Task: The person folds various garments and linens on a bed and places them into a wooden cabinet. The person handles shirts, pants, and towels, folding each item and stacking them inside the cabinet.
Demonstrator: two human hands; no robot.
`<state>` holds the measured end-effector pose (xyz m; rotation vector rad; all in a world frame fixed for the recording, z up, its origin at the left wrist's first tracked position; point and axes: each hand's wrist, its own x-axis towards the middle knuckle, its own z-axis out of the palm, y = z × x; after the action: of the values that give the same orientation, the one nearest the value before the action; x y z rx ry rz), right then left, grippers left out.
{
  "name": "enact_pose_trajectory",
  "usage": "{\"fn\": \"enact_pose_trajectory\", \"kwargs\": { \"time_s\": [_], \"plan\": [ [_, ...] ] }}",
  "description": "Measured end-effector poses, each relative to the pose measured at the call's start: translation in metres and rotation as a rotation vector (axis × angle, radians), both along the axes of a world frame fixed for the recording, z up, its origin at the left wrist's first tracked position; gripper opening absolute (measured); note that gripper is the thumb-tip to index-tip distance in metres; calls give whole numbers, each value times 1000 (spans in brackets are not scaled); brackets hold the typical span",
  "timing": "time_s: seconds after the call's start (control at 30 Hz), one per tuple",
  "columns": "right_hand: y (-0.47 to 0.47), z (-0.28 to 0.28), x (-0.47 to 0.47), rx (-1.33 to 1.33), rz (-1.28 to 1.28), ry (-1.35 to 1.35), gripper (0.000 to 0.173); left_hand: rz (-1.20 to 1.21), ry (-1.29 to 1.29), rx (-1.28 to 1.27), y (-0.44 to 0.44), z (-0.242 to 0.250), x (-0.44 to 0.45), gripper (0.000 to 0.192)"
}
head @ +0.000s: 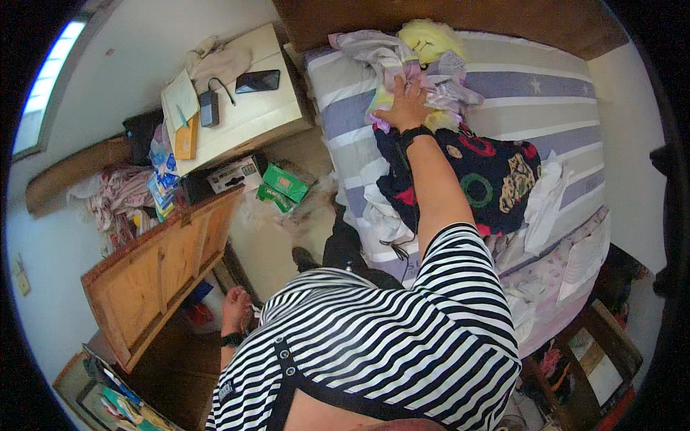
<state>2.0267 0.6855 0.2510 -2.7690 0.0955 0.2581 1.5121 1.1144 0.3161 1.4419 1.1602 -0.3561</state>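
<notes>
My right hand [407, 105] lies palm down with spread fingers on a crumpled pile of grey and pink cloth [372, 51] on the bed. Just beyond it sits a pale yellow item [428, 40] in thin plastic. Beneath my right forearm spreads a dark navy garment [477, 161] with coloured patterns, and white cloth [544, 204] lies against its right side. My left hand [237, 310] hangs low by my waist with curled fingers, near an open wooden cabinet door [161, 280]. Whether it holds anything cannot be made out.
A bed with a striped sheet [533, 121] fills the right. At upper left, a white-topped table [237, 124] carries a smartphone [257, 81], a black power adapter [209, 108] and papers. Green boxes [285, 183] rest on the floor. A dark wooden frame [604, 350] stands at lower right.
</notes>
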Motion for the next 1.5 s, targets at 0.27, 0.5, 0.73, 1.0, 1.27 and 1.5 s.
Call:
{"fn": "enact_pose_trajectory", "kwargs": {
  "time_s": [0.27,0.5,0.73,1.0,1.27,1.5],
  "plan": [
    [1,-65,85,-127,-174,20,120,-383,347,297,-60,22,84,27],
    [-2,-82,127,-64,-360,239,113,-213,237,191,-60,6,125,28],
    [16,-92,147,-14,-393,378,130,-400,246,264,-50,-21,146,26],
    [25,-146,179,-288,-390,357,91,-364,254,271,-47,-48,161,28],
    [22,-168,191,-241,-393,281,84,-308,276,261,-35,-55,156,28],
    [-38,-108,158,39,-288,113,50,-396,161,293,-22,-68,135,29]
  ]
}}
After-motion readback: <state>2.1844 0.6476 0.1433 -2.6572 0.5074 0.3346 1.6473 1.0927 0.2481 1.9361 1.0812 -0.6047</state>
